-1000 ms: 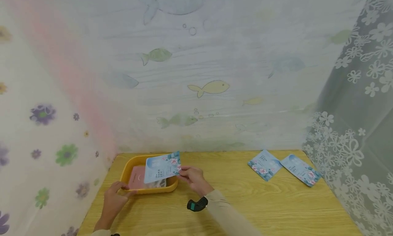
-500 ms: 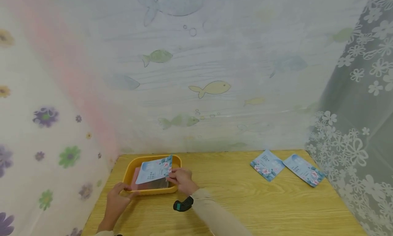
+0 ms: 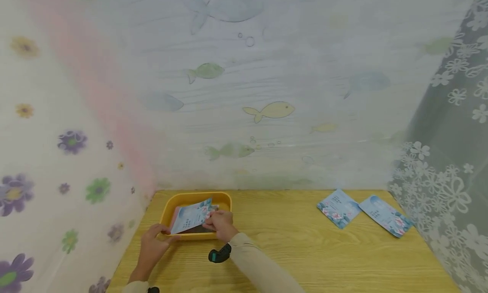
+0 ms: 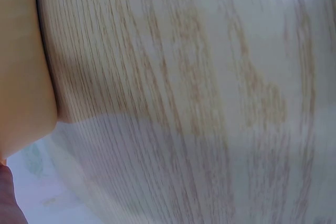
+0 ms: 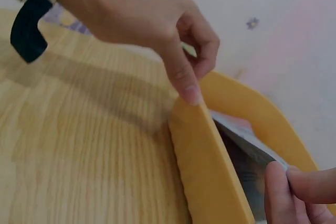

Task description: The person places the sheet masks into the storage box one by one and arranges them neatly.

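Note:
In the head view, a yellow plastic tray (image 3: 195,237) stands at the left of the wooden table. My left hand (image 3: 153,245) grips its near left rim, thumb against the outer wall in the right wrist view. Between thumb and fingers, my right hand (image 3: 222,225) pinches the right end of a blue flower-printed sheet mask packet (image 3: 188,217). The packet slants inside the tray, its left end lower by the near left wall. Beneath it show part of a pink packet (image 3: 174,217) and a dark one (image 3: 201,229), both mostly covered.
Two more blue flower-printed packets, one turned cornerwise (image 3: 338,208) and one beside it (image 3: 386,216), lie at the table's right. A fish-patterned curtain (image 3: 274,157) hangs behind the table (image 3: 282,250); flowered sheets hang at both sides.
My right hand has moved left and down with the packet, from above the tray to inside it. My left hand stays on the rim. The head view has shifted slightly.

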### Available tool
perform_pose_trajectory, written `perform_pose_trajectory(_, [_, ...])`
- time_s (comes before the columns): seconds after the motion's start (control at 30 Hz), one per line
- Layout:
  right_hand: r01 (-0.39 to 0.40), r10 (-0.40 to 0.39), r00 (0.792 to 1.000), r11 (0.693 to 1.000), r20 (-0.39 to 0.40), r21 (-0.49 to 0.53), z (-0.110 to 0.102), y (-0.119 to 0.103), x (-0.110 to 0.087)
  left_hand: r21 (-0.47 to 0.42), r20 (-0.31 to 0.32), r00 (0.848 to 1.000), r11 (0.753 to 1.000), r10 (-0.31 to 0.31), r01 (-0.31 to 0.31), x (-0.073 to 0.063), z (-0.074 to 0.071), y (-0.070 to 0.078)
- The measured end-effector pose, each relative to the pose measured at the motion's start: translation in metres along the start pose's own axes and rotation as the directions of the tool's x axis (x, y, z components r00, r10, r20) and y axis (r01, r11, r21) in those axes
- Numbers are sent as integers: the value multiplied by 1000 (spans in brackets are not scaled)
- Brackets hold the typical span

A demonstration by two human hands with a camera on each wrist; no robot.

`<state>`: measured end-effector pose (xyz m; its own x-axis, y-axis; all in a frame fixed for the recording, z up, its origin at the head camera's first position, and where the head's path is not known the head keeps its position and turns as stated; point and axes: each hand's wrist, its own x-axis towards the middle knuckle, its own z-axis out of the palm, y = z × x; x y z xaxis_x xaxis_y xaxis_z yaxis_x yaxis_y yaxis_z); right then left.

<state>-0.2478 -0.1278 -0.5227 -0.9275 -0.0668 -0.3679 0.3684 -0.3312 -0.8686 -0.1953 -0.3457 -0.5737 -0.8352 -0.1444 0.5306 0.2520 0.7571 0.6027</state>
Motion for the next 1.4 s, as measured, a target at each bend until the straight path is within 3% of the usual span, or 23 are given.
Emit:
perform_pose_trajectory(0.2, [26, -36, 998, 984, -56, -178, -1, 4, 3, 17, 11, 1000, 1000, -20, 20, 0, 5, 1])
perform_pose_trajectory(0.47, [121, -148, 988, 902, -33, -415, -7, 4, 9, 8, 26, 1000, 1000, -18, 18, 0, 7, 2])
perform_pose_trajectory(0.53, [159, -184, 983, 853, -2, -498, -8, 3, 9, 3, 21, 1000, 1000, -13, 13, 0, 8, 2])
perform_pose_trajectory(0.6, [185, -203, 979, 783, 37, -593, -8, 1, 9, -1, 18, 1000, 1000, -10, 10, 1, 7, 2])
perform_pose_trajectory(0.8, [250, -225, 963, 531, 150, -810, -8, -3, 9, 4, 18, 1000, 1000, 1, -1, 3, 6, 2])
perform_pose_trajectory(0.9, [300, -245, 948, 463, 205, -834, -10, -3, 8, 4, 27, 1000, 1000, 11, -11, 3, 5, 3])
perform_pose_trajectory(0.93, [327, -257, 939, 454, 230, -829, -11, -4, 7, 3, 27, 1000, 1000, 16, -16, 3, 5, 3])
perform_pose_trajectory(1.13, [484, -299, 874, 470, 383, -738, -16, -12, 1, 14, -4, 1000, 1000, 17, -17, 3, 3, 3])
perform_pose_trajectory(1.4, [510, -244, 856, 551, 456, -661, -31, -34, -10, 14, -3, 1000, 1000, 13, -13, 3, 2, -1])
